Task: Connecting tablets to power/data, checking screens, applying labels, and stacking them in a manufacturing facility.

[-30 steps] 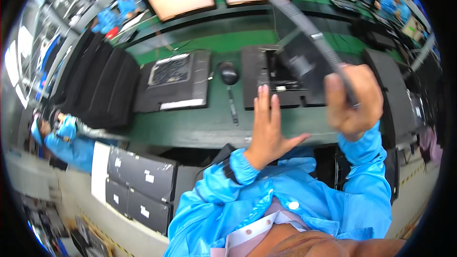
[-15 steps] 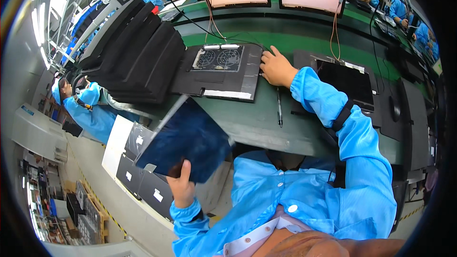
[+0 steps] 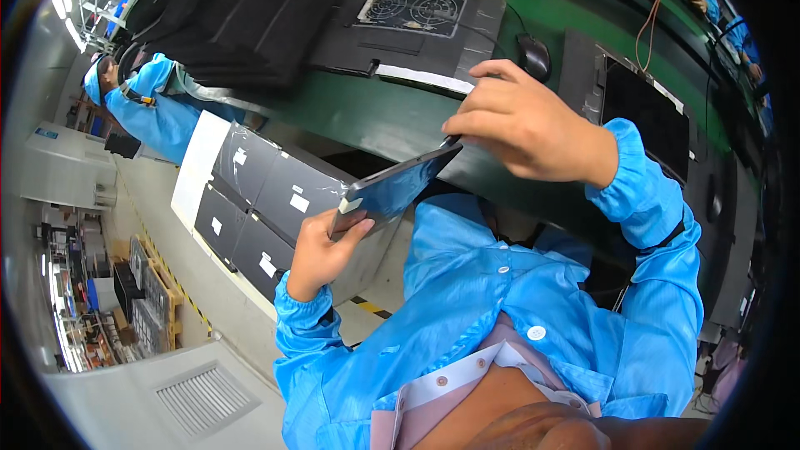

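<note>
My left hand [image 3: 321, 252] grips a thin tablet [image 3: 396, 187] with a dark glossy face by its lower left corner, thumb on the face. The tablet is tilted, showing its narrow edge, and sits in front of the bench. At its far right corner is my right hand [image 3: 533, 121], with fingers bent together. A small dark tip pokes out by those fingertips; I cannot tell what it belongs to. A black mouse [image 3: 533, 57] lies just beyond my right hand.
On the green bench [image 3: 358, 121] lies a black board [image 3: 417, 46] with two printed circular targets. Black padded cases [image 3: 242, 25] are stacked at the left. A dark-screened device [image 3: 646, 117] lies at right. Flat dark panels [image 3: 283, 187] rest on a white-edged surface at left. A co-worker [image 3: 150, 108] is behind it.
My right hand has left the mouse and come to the tablet's corner. My left hand has tipped the tablet from face-on to nearly edge-on. The view has shifted; the pen on the bench no longer shows there.
</note>
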`<state>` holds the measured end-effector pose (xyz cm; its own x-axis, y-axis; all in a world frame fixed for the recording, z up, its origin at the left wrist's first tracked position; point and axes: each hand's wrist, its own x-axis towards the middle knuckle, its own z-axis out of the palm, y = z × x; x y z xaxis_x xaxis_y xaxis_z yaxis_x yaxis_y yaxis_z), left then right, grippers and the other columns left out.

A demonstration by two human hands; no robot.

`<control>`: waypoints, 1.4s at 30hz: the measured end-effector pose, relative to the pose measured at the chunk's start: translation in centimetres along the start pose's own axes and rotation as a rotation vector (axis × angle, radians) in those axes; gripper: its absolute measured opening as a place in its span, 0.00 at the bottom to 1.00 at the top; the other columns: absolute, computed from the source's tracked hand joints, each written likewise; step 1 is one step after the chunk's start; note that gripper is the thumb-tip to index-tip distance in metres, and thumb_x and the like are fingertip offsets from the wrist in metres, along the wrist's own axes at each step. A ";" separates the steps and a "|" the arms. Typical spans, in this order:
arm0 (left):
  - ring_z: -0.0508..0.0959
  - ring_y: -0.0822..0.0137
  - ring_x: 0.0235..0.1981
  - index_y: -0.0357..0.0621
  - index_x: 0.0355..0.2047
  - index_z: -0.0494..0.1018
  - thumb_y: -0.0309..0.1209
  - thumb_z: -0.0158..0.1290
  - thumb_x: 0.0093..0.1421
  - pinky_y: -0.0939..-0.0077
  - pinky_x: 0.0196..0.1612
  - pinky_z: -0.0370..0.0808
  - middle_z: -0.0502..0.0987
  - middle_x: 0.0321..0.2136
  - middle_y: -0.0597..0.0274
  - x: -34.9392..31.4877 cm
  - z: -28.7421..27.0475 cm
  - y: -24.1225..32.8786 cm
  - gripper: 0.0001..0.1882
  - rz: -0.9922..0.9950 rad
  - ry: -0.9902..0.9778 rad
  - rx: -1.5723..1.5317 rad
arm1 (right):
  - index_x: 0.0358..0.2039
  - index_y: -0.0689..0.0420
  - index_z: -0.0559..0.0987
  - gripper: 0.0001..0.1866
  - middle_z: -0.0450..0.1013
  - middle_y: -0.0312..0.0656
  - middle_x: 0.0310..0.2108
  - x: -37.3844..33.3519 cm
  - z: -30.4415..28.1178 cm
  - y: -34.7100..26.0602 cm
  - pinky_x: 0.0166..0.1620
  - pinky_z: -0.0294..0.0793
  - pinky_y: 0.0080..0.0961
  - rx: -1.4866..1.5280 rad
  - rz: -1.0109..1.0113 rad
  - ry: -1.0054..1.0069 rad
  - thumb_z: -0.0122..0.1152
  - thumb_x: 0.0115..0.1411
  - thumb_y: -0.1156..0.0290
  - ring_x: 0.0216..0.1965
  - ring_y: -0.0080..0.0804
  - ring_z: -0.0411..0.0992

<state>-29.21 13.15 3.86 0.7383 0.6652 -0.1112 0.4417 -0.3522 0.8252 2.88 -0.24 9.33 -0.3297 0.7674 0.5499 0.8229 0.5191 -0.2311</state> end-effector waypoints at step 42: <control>0.74 0.53 0.56 0.36 0.53 0.74 0.33 0.69 0.56 0.63 0.57 0.72 0.73 0.54 0.48 21.8 -4.3 6.7 0.27 0.780 0.763 0.341 | 0.54 0.59 0.74 0.14 0.79 0.41 0.48 -1.1 6.4 5.0 0.55 0.76 0.34 1.390 1.016 0.595 0.55 0.71 0.69 0.48 0.30 0.78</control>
<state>-12.33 28.14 9.28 0.4215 0.3719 0.8271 0.2001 -0.9277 0.3152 4.35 3.94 2.42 0.4437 0.8899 -0.1057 -0.4663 0.1286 -0.8753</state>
